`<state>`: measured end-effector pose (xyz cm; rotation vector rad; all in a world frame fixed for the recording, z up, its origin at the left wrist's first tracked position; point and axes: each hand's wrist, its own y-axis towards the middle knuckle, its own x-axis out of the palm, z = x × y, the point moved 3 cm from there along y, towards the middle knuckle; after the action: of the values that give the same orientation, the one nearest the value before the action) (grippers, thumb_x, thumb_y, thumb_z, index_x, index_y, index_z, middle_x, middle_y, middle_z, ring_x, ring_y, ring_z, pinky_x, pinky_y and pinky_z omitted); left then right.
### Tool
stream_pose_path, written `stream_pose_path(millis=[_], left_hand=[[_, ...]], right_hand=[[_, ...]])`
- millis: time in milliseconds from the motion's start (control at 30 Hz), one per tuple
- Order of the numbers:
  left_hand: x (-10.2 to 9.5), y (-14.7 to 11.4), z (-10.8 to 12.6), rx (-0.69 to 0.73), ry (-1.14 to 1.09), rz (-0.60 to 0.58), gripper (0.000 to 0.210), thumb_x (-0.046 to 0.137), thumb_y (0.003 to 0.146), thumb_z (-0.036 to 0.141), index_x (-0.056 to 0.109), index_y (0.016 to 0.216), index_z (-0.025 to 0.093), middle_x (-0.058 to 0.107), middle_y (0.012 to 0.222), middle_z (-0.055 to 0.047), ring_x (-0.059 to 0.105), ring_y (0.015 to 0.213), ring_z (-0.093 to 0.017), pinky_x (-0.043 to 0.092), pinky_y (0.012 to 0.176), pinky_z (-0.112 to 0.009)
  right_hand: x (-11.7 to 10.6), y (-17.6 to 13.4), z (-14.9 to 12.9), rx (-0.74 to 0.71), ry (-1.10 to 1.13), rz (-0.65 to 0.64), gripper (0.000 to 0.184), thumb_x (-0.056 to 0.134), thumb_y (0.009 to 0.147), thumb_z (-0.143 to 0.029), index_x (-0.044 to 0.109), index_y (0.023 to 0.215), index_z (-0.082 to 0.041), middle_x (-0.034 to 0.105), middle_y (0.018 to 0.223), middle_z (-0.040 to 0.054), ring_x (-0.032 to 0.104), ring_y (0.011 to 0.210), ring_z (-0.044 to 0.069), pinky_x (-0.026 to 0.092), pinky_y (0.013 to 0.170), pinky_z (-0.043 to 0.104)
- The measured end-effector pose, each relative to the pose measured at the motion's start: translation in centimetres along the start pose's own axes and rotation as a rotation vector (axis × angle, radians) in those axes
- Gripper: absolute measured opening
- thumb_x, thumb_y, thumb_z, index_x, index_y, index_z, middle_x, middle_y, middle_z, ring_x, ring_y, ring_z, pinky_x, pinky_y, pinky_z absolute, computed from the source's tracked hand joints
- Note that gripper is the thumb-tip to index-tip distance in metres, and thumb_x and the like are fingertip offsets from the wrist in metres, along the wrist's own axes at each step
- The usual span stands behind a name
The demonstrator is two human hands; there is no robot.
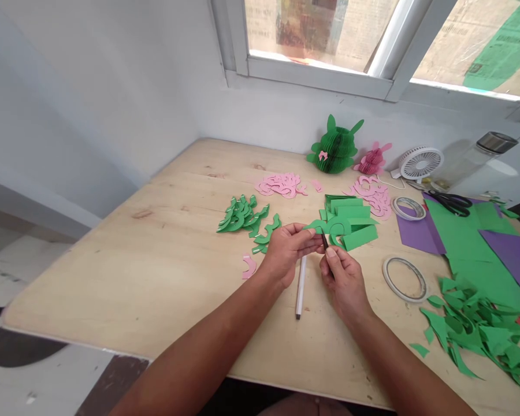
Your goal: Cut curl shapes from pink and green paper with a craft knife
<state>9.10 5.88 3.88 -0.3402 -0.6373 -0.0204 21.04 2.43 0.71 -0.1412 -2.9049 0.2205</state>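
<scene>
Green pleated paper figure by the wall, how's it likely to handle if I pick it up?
The green pleated paper figure is probably light for its size, being built of thin folds. Its pleated body would likely squash if gripped hard. The slim ears stick out unsupported, so they may bend.

TEXT: none readable | newspaper (368, 29): print, seemingly columns, too blurred

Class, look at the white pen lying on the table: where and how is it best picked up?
Probably grip the white pen mid-barrel, coming from above and the near side, with thumb and finger on its long edges. It lies flat, slim and straight, pointing roughly away from the person; its middle is uncovered, whereas its far end runs up to the left hand.
</scene>
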Motion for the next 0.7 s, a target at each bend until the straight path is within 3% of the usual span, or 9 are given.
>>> stream_pose_path(millis=[700], left_hand=[[-0.01,-0.08,-0.12,0.001,-0.007,-0.005,0.019,0.077,0.067,0.020,0.060,0.070,0.013,0.072,0.069,-0.007,0.071,0.069,-0.019,0.056,0.077,-0.033]], right_hand=[[0.13,-0.14,0.03,0.009,0.008,0.018,0.036,0.068,0.078,-0.055,0.061,0.081,-0.019,0.044,0.053,-0.0062,0.028,0.045,0.008,0.019,0.041,0.022]])
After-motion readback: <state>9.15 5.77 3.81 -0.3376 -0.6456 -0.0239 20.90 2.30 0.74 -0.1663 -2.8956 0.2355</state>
